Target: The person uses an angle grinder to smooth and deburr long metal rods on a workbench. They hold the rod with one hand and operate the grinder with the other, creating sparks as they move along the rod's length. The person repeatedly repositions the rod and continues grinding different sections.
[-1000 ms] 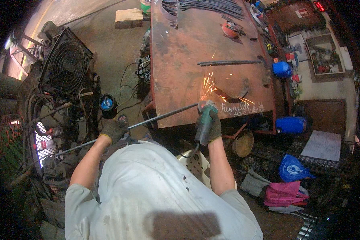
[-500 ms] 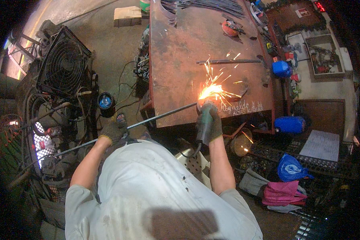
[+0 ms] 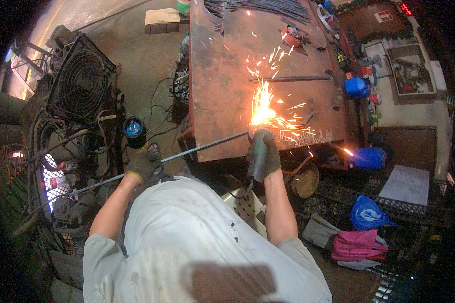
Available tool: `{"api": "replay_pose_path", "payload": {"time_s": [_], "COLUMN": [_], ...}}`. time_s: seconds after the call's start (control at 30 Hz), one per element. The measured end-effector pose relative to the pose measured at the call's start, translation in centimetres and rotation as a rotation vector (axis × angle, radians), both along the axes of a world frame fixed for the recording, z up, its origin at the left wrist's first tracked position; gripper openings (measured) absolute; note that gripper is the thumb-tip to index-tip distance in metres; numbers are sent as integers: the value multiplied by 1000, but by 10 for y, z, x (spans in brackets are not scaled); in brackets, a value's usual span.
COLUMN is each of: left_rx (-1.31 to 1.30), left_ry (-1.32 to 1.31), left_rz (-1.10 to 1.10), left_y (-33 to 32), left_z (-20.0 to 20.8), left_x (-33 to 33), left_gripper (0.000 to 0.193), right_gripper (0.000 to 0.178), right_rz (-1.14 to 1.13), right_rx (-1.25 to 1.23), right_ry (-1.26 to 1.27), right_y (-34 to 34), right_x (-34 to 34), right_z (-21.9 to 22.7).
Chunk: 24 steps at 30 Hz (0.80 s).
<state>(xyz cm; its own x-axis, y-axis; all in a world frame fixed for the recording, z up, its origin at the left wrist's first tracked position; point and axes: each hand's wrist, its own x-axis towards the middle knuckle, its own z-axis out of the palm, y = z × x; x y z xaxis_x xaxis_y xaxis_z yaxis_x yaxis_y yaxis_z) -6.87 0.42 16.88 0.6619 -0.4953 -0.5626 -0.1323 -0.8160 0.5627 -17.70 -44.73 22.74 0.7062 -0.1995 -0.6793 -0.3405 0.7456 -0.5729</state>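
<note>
My gloved left hand (image 3: pixel 143 164) is closed round a long ribbed steel bar (image 3: pixel 202 145), which slants up to the right from beside me to the near edge of the rusty metal table (image 3: pixel 222 101). In my gloved right hand (image 3: pixel 272 155) is an angle grinder (image 3: pixel 259 156) with a green and dark body, its cord hanging down from the rear. The grinder's head meets the bar's far end, where bright sparks (image 3: pixel 263 108) spray up and to the right over the tabletop. Glare hides the disc and the exact contact point.
Another bar (image 3: pixel 293 79) lies across the table, beyond the sparks. Farther back are an orange-red tool (image 3: pixel 291 37) and a bundle of thin rods (image 3: pixel 268 7). A large black fan (image 3: pixel 81 76) stands at left, near a dark bucket (image 3: pixel 133 128). Blue containers (image 3: pixel 366 157) sit at right.
The spark spray has grown taller and brighter, with some sparks flying farther right past the table edge. Both hands, the bar and the grinder stay nearly in place.
</note>
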Motion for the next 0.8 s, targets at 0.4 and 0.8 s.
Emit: {"api": "replay_pose_path", "payload": {"time_s": [0.4, 0.8], "left_rx": [-11, -101], "left_ry": [-56, -154], "left_rz": [-50, -27], "left_y": [4, 6], "left_z": [-26, -22], "left_x": [1, -2], "left_gripper": [58, 36], "right_gripper": [62, 61], "right_rz": [-35, -17], "right_rx": [-113, 1], "right_ry": [-16, -45], "right_y": [-4, 5], "right_x": [-8, -17], "right_z": [4, 0]}}
